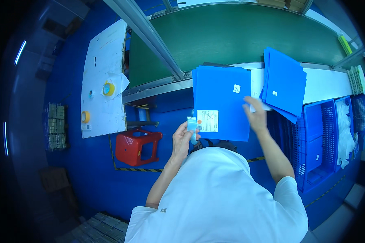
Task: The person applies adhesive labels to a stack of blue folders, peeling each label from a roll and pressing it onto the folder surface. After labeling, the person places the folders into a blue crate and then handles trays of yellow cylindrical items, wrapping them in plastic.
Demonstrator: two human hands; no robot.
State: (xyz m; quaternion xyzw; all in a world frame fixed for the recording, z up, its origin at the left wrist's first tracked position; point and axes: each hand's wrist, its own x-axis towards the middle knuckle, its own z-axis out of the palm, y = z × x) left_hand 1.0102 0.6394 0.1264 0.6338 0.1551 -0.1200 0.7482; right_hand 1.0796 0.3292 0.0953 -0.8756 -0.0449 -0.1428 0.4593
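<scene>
In front of me lies a stack of blue plastic sheets (227,97). A small white label (237,88) and a larger white printed label (207,121) with an orange mark are on the top sheet. At the stack's lower left corner, my left hand (181,139) is closed on a curled light-blue strip (192,126) with a small whitish piece at its upper end. My right hand (255,115) is at the stack's right edge, fingers apart, with nothing seen in it. Farther right lies a second pile of blue sheets (286,81), also with a small white label.
Beyond the stacks runs a green conveyor belt (239,34) with a metal frame (158,90). On the left, a white table (103,52) carries yellow tape rolls (108,89). A red stool (136,149) stands below it. Blue crates (318,141) are at the right.
</scene>
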